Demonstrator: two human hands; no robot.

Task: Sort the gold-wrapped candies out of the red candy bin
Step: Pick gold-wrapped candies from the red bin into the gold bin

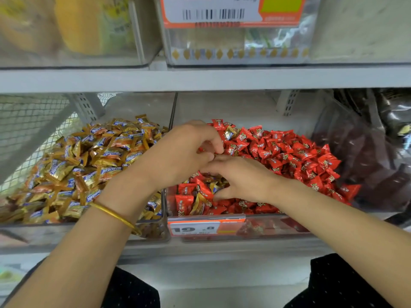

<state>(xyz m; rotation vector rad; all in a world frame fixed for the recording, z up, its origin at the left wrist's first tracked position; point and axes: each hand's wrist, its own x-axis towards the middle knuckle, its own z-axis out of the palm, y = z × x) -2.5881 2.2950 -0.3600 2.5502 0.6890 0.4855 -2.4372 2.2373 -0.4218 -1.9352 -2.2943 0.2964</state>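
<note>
Sorting at centre frame: the left hand [184, 152] curls over the clear plastic bin of red-wrapped candies [289, 215], grip unclear; the right hand [242, 178] lies slack-fingered beside stray gold-wrapped candies [198, 204]. Probably best to pinch one singly.

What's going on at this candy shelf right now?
A person has both hands in the red candy bin. The left hand, a gold bangle on its wrist, reaches in with fingers curled; whether it holds a candy is hidden. The right hand rests flat on the pile. Several gold-wrapped candies lie among the red ones near the front. The gold candy bin stands alongside.
</note>
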